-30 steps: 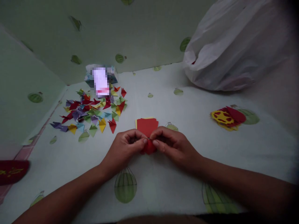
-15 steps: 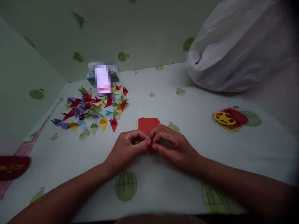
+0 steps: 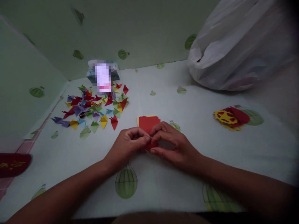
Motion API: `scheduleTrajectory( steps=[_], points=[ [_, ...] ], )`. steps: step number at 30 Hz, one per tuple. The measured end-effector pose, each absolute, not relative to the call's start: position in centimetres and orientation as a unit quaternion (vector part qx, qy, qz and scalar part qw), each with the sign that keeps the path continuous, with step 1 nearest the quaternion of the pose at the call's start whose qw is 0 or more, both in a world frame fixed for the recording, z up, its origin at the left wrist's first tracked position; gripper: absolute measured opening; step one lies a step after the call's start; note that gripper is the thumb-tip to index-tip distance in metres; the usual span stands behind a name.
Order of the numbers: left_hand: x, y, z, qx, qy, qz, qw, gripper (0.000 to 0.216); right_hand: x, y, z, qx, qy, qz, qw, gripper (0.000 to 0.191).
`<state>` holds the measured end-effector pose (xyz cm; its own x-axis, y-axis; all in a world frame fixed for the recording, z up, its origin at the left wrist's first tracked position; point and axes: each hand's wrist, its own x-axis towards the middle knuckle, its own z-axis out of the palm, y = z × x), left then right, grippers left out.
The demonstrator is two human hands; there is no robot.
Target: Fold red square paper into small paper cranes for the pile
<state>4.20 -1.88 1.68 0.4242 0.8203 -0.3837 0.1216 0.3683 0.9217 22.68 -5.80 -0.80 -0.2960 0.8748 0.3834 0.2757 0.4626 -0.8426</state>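
A small piece of red paper (image 3: 153, 145), apparently folded, is between my hands above the table. My left hand (image 3: 129, 142) pinches its upper left part between thumb and forefinger. On the other side, my right hand (image 3: 178, 143) curls its fingers around the paper, thumb at the lower edge and forefinger near the top. My fingers hide much of the paper, so its folds cannot be made out. Just beyond the fingertips lies a stack of square paper sheets (image 3: 149, 122), red on top with a yellow edge showing at the left.
Many folded paper cranes (image 3: 93, 109) in several colours spread at the left. Behind them a blurred-out bright phone screen (image 3: 103, 77) leans on a tissue box (image 3: 115, 71). A white plastic bag (image 3: 224, 59) stands back right, red and yellow cut-outs (image 3: 230, 117) below it. A dark red item (image 3: 14, 165) sits far left.
My right thumb has moved down and away from my left thumb, and more of the red paper shows between my hands. The view has shifted slightly.
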Motion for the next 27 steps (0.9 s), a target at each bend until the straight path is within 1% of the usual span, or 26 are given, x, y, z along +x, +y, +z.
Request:
scheduleTrajectory(
  steps=[4,8,11,14,16,21,27],
  points=[
    [4.27,-2.12,1.88,0.508,0.471,0.258,0.674,0.013,22.66,-5.73,-1.06,-0.382,-0.735,0.342,0.443,0.005],
    [4.25,-2.16,1.81,0.51,0.463,0.261,0.676,0.012,22.89,-5.59,-0.99,-0.351,-0.753,0.34,0.441,0.012],
    [4.22,-2.1,1.68,0.508,0.46,0.257,0.681,0.014,22.92,-5.6,-1.02,-0.372,-0.75,0.331,0.435,0.011],
    [4.21,-2.1,1.6,0.512,0.457,0.26,0.68,0.013,22.84,-5.64,-1.12,-0.399,-0.735,0.321,0.445,0.009],
    [4.22,-2.12,1.6,0.513,0.46,0.27,0.672,0.012,22.82,-5.61,-1.13,-0.414,-0.723,0.319,0.452,0.01],
    [4.36,-2.24,1.64,0.519,0.474,0.278,0.655,0.011,22.78,-5.61,-1.02,-0.408,-0.726,0.331,0.445,0.014],
    [4.41,-2.54,1.44,0.526,0.462,0.283,0.656,0.009,22.47,-5.99,-1.09,-0.427,-0.731,0.298,0.441,0.012]
  ],
)
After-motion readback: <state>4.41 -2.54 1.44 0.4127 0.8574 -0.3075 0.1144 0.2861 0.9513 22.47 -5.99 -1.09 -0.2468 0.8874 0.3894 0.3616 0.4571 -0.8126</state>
